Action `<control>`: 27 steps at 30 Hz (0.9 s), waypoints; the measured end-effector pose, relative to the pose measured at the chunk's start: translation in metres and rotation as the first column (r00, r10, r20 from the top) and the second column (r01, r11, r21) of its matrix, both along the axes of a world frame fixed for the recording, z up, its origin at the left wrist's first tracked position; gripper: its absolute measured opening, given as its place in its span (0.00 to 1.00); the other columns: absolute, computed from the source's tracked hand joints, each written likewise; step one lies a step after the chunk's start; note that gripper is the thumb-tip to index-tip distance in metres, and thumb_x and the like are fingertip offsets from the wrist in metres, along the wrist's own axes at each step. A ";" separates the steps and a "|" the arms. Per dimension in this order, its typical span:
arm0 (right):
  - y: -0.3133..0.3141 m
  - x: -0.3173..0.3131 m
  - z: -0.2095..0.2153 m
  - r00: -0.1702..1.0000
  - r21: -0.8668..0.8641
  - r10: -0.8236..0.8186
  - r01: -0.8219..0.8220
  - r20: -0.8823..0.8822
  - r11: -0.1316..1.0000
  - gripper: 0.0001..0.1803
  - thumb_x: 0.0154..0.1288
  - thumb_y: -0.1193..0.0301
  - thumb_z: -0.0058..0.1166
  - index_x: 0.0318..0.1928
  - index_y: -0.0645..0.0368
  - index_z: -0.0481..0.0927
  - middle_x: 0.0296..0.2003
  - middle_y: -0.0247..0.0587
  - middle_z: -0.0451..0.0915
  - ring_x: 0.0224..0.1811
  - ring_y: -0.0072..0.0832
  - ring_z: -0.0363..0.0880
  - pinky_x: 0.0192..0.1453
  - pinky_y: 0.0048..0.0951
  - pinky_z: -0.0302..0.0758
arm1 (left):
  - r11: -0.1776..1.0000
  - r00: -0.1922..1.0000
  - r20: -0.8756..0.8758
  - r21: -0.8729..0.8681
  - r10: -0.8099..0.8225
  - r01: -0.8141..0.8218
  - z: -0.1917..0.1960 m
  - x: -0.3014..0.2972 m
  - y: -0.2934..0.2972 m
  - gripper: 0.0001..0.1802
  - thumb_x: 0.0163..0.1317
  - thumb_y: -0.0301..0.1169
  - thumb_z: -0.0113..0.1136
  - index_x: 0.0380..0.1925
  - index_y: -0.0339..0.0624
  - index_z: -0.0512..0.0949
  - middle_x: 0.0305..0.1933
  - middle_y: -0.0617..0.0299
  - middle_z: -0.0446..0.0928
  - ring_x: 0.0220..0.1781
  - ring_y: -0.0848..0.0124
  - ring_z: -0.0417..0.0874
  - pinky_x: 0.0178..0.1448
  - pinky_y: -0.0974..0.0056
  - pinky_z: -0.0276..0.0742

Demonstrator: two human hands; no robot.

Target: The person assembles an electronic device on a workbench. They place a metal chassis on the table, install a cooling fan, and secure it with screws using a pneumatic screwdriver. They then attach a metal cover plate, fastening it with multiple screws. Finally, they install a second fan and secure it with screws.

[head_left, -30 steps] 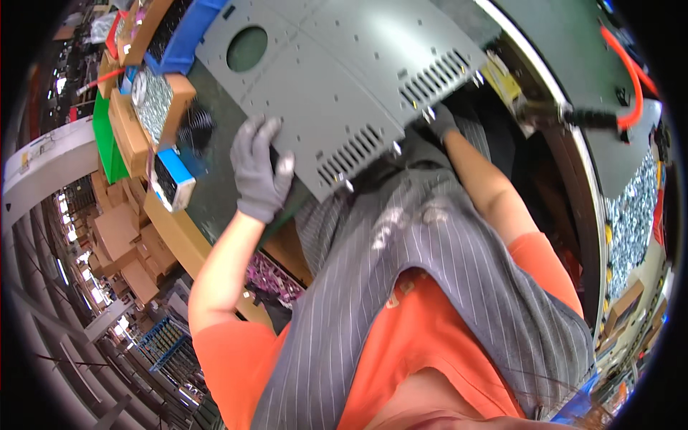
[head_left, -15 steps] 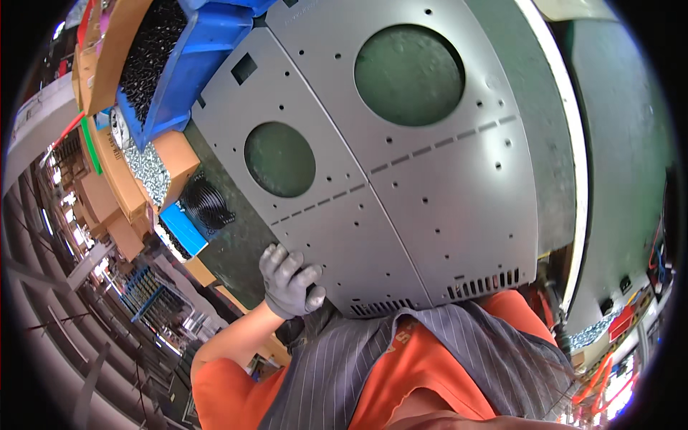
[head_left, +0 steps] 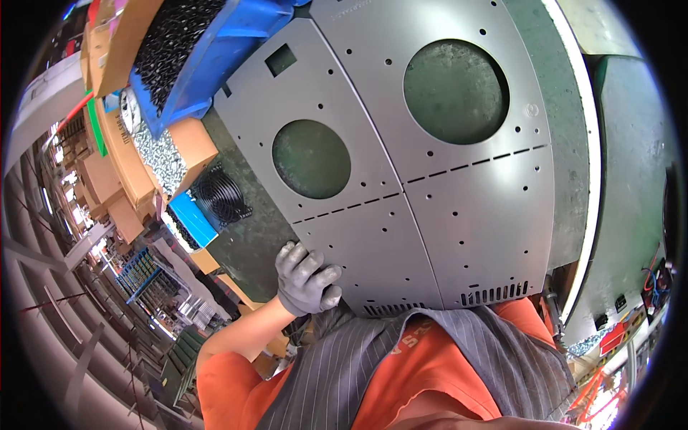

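Two flat grey sheet-metal panels lie side by side before me, a thin seam between them. The left panel (head_left: pixel 373 251) and the right panel (head_left: pixel 494 229) each have a large round cutout, small holes, a dashed slot line and a row of vent slots at the near edge. My left hand (head_left: pixel 308 278), in a grey glove, is at the near left edge of the left panel, with its fingers curled closed on that edge. My right hand is out of sight; only the orange sleeve (head_left: pixel 517 317) shows beside the right panel's near corner.
A green worktop (head_left: pixel 247 251) lies under the panels. At the left stand a blue bin (head_left: pixel 188 89) of black fasteners, a carton (head_left: pixel 195 152) of silvery fasteners, a black round wire guard (head_left: pixel 221 197) and a small blue box (head_left: pixel 193 218). A pale edge strip (head_left: pixel 592 143) runs along the right.
Both panels have shifted slightly to the right against the worktop, most at their far parts. My left hand stays closed at the left panel's edge. The whole view has also shifted a little.
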State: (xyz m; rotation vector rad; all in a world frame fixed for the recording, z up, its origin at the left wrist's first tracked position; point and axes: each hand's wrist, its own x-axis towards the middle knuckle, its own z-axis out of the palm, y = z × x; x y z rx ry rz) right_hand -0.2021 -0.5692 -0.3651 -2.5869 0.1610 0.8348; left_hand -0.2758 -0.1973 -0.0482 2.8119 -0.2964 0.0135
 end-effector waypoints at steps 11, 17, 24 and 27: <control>0.019 0.002 -0.001 0.993 -0.001 0.064 -0.064 0.103 0.998 0.22 0.61 0.57 0.54 0.51 0.58 0.79 0.49 0.56 0.79 0.53 0.48 0.77 0.58 0.40 0.72 | 1.000 0.995 0.101 -0.024 0.023 -0.020 -0.001 -0.016 -0.003 0.23 0.61 0.48 0.52 0.51 0.48 0.74 0.57 0.50 0.69 0.61 0.49 0.68 0.65 0.43 0.61; 0.009 -0.007 0.029 0.991 0.046 0.046 -0.052 0.122 0.998 0.23 0.61 0.57 0.55 0.51 0.58 0.79 0.49 0.56 0.79 0.53 0.48 0.77 0.58 0.40 0.72 | 0.999 0.978 0.202 0.008 -0.044 0.044 0.004 -0.011 -0.005 0.23 0.62 0.45 0.52 0.54 0.46 0.73 0.59 0.50 0.69 0.63 0.50 0.68 0.67 0.47 0.60; -0.020 -0.057 0.184 0.966 0.536 0.117 -0.227 0.232 0.813 0.18 0.63 0.60 0.55 0.46 0.60 0.81 0.42 0.49 0.82 0.46 0.40 0.80 0.53 0.33 0.74 | 0.999 0.957 0.286 -0.001 -0.043 0.045 0.001 -0.020 -0.009 0.23 0.61 0.40 0.53 0.54 0.44 0.74 0.59 0.49 0.71 0.62 0.52 0.70 0.67 0.52 0.62; -0.021 -0.067 0.258 0.987 0.809 0.147 -0.133 0.058 0.573 0.16 0.63 0.64 0.57 0.43 0.64 0.81 0.40 0.44 0.83 0.44 0.33 0.81 0.51 0.30 0.75 | 1.000 0.963 0.270 -0.022 -0.006 0.013 -0.005 -0.024 -0.006 0.24 0.61 0.45 0.53 0.55 0.47 0.74 0.60 0.52 0.70 0.64 0.54 0.68 0.67 0.51 0.60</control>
